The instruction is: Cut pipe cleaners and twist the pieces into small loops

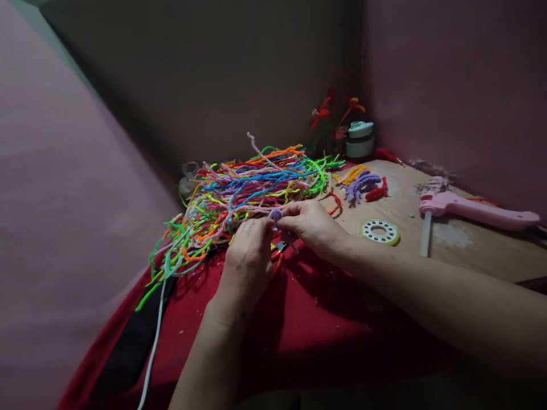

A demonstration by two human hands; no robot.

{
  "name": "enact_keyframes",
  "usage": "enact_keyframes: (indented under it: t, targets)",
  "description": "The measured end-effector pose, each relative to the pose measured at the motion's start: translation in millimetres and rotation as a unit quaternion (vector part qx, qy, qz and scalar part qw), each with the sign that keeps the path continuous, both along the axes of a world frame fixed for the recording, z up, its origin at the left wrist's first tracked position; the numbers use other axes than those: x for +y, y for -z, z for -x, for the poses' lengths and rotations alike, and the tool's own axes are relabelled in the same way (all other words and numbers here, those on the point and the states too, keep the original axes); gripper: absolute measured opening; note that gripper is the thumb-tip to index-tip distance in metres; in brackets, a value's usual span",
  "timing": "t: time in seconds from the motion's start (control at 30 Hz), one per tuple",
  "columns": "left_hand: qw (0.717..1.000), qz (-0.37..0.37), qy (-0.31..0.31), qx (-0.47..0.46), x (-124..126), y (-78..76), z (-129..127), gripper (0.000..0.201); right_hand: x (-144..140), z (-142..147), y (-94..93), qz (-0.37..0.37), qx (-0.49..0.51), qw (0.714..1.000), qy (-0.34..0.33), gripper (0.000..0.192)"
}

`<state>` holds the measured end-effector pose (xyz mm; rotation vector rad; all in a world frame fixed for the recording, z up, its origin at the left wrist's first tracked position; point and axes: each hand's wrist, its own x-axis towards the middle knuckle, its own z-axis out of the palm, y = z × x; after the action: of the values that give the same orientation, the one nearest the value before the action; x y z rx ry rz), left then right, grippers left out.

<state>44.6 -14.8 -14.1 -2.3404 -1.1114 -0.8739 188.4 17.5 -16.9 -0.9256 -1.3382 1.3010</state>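
Both hands, left [250, 253] and right [311, 225], pinch a purple stem [276, 215] between fingertips; just behind lies the stem pile [252, 188], right of it a ring [380, 231].

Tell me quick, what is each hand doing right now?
Left hand: closed, pinching a small purple pipe cleaner piece.
Right hand: closed, grip on the same purple piece.

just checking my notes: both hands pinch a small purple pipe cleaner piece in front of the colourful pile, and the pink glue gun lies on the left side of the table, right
Not quite. The left hand and right hand do pinch the purple pipe cleaner piece in front of the colourful pile, but the pink glue gun lies on the right side of the table, as the head view shows.
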Motion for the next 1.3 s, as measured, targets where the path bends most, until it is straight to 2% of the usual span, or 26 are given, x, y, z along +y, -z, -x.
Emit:
enact_keyframes:
  t: [0.07, 0.23, 0.3, 0.37, 0.47, 0.53, 0.63, 0.7, 0.73, 0.8, 0.83, 0.93, 1.0, 1.03, 1.07, 1.17, 1.2, 1.3]
  targets:
    - [1.0, -0.009, 0.01, -0.014, -0.4, -0.9, 1.1, 0.012, -0.3, -0.4, -0.1, -0.001, -0.01, 1.0, -0.003, 0.014]
    - [0.998, 0.019, -0.012, 0.065, -4.8, -2.3, -1.2, 0.017, 0.5, 0.4, 1.9, -0.002, -0.043, 0.999, -0.026, 0.017]
    - [0.997, 0.033, -0.014, 0.069, -5.4, -1.7, -2.6, 0.018, 1.6, 0.7, 2.8, 0.004, -0.047, 0.998, -0.035, 0.017]
    - [0.999, 0.039, 0.002, 0.031, -4.5, -1.3, -3.0, 0.017, 2.9, 0.9, 2.9, 0.012, -0.046, 0.998, -0.041, 0.018]
    - [0.989, 0.068, 0.015, -0.131, -1.9, -3.0, -1.9, 0.011, 3.2, 1.4, 0.9, 0.04, -0.003, 0.998, -0.044, 0.016]
    - [0.948, 0.17, 0.004, -0.271, -1.2, -6.1, -1.0, 0.019, 1.9, 1.9, -1.4, 0.065, 0.04, 0.996, -0.044, 0.013]
    - [0.831, 0.369, -0.001, -0.416, -2.6, -11.6, -0.9, 0.023, -0.8, 2.6, -3.8, 0.082, 0.07, 0.993, -0.05, 0.011]
    - [0.775, 0.434, 0.005, -0.46, -4.4, -13.7, -2.0, 0.024, -1.7, 2.9, -3.3, 0.085, 0.072, 0.992, -0.058, 0.011]
    - [0.764, 0.442, 0.007, -0.471, -5.2, -14.0, -2.8, 0.023, -1.8, 3.0, -2.6, 0.084, 0.071, 0.992, -0.064, 0.011]
    - [0.768, 0.429, 0.004, -0.476, -6.1, -13.2, -4.6, 0.022, -1.5, 3.1, -0.6, 0.074, 0.067, 0.992, -0.077, 0.013]
    - [0.784, 0.407, -0.002, -0.469, -6.1, -12.3, -5.4, 0.021, -1.3, 3.1, 0.2, 0.068, 0.066, 0.992, -0.085, 0.013]
    - [0.872, 0.269, -0.008, -0.41, -4.1, -8.9, -6.4, 0.017, -1.0, 2.3, 0.4, 0.065, 0.068, 0.991, -0.099, 0.012]
    - [0.911, 0.191, 0.013, -0.364, -2.5, -7.4, -5.4, 0.014, -1.5, 1.3, -0.9, 0.079, 0.076, 0.988, -0.107, 0.011]
    - [0.914, 0.193, 0.03, -0.356, -1.9, -7.1, -4.4, 0.012, -1.8, 0.9, -1.6, 0.088, 0.081, 0.986, -0.115, 0.01]
    - [0.905, 0.224, 0.046, -0.357, -1.7, -7.0, -3.4, 0.01, -2.2, 0.5, -2.2, 0.098, 0.087, 0.983, -0.127, 0.009]
    - [0.848, 0.353, 0.083, -0.387, -2.0, -6.8, -0.1, 0.011, -2.6, 0.1, -2.1, 0.106, 0.103, 0.976, -0.161, 0.012]
    - [0.837, 0.371, 0.086, -0.393, -2.0, -6.6, 0.9, 0.012, -2.3, 0.1, -1.5, 0.101, 0.108, 0.975, -0.164, 0.014]
    - [0.832, 0.374, 0.097, -0.398, -1.3, -6.3, 2.7, 0.013, 0.3, -0.2, 0.5, 0.089, 0.127, 0.977, -0.145, 0.011]
